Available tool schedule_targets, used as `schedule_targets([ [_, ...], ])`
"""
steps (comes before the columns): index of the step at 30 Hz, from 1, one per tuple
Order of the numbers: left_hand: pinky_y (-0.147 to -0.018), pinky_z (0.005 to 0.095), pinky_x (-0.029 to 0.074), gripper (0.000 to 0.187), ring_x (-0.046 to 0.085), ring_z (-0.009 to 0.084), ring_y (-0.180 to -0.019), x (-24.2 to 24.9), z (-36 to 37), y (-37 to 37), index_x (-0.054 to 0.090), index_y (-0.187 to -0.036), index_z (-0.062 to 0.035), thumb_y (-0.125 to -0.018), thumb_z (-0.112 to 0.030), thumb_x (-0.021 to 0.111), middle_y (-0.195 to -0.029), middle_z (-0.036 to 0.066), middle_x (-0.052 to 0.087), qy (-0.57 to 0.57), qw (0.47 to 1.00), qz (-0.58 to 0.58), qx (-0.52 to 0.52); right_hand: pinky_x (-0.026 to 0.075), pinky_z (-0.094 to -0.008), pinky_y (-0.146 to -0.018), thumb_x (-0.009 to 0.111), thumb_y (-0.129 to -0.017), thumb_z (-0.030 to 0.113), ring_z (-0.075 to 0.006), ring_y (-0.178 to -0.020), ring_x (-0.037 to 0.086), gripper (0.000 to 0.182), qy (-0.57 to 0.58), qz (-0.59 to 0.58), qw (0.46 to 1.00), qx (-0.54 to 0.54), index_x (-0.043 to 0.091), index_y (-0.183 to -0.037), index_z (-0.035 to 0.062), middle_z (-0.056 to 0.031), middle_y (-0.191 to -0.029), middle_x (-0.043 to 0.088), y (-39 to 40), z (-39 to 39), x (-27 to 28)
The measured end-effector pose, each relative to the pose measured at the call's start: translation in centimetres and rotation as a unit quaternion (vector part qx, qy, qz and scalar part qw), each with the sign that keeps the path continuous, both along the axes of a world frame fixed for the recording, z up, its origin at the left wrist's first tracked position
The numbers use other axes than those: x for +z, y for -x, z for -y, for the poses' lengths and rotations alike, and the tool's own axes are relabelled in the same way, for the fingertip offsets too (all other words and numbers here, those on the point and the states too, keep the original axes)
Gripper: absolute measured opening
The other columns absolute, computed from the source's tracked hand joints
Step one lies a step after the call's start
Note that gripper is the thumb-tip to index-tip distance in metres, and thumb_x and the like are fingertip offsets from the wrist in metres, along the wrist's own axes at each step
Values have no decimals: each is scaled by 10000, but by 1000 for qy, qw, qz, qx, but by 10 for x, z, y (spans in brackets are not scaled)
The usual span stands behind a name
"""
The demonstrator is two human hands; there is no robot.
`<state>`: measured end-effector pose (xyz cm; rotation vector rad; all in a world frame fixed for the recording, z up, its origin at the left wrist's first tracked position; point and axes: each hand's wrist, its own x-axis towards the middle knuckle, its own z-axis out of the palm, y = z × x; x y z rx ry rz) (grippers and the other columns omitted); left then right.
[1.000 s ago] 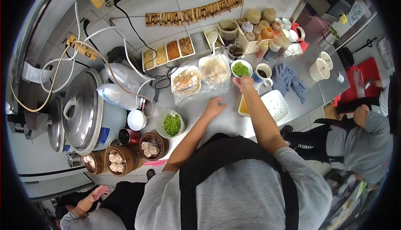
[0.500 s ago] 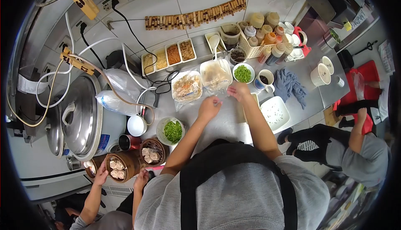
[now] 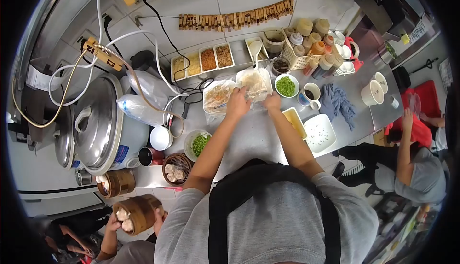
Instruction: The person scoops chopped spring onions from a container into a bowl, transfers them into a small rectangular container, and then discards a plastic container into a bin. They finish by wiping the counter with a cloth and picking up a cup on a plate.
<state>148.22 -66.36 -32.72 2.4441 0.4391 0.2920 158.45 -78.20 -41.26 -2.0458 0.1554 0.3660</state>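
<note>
My left hand [image 3: 238,103] is at the near left edge of a white tub [image 3: 254,82], which holds pale food covered by a clear plastic bag. Its fingers are bent onto the plastic. At the tub's near right corner, my right hand [image 3: 272,101] pinches the edge of the same bag. A second white tub [image 3: 218,96] with shredded food under clear plastic lies just left of my left hand. Beside my right hand stands a bowl of chopped green onions [image 3: 286,85]. A tray with yellowish contents [image 3: 294,122] sits below my right wrist.
At lower left a co-worker's hands hold a bamboo steamer [image 3: 139,214] of dumplings. Another steamer [image 3: 176,170] stands near my left forearm, below a second green onion bowl [image 3: 188,141]. Sauce bottles [image 3: 317,48], a mug [image 3: 308,94] and a blue cloth [image 3: 337,105] are to the right.
Both my hands have moved forward onto the plastic over the right tub. The co-worker's steamer has been lifted away from the counter, toward the lower edge. The view has shifted slightly.
</note>
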Motion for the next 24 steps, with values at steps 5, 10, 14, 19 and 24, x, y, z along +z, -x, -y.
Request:
schedule_targets([
  [5, -780, 386, 461, 488, 558, 319, -918, -10, 0, 12, 509, -1162, -76, -714, -172, 676, -978, 144, 566, 18, 999, -11, 45, 467, -411, -766, 508, -802, 93, -353, -868, 612, 243, -47, 5, 999, 1, 592, -1018, 19, -206, -903, 634, 1, -19, -9],
  [10, -766, 382, 465, 481, 571, 306, -891, -20, -4, 20, 510, -1161, -80, -720, -178, 675, -952, 131, 578, 5, 998, -10, 57, 484, -396, -730, 529, -760, 50, -337, -828, 628, 228, -24, -16, 999, 18, 593, -959, -41, -212, -861, 639, -11, -27, -33],
  [14, -749, 383, 467, 467, 579, 304, -862, -21, -4, 25, 514, -1155, -78, -724, -167, 668, -918, 129, 584, -14, 999, -9, 41, 504, -360, -519, 475, -736, -16, -282, -606, 647, 212, -94, -124, 988, -5, 599, -895, -82, -212, -749, 635, 6, -23, 18],
  [19, -715, 386, 475, 389, 592, 296, -812, -18, -10, 33, 559, -1086, -66, -720, -150, 661, -862, 136, 594, 2, 997, 50, 61, 473, -329, -416, 422, -747, -25, -238, -499, 616, 222, -79, -118, 989, 37, 596, -869, -91, -194, -687, 619, 1, -24, 1],
  [24, -726, 403, 488, 135, 601, 324, -810, -20, -32, 40, 626, -861, -76, -738, -83, 570, -911, 167, 610, 28, 999, -40, -10, 469, -322, -395, 404, -755, -13, -236, -486, 607, 227, -106, -114, 988, 19, 588, -867, -85, -188, -678, 610, 3, -11, 21],
])
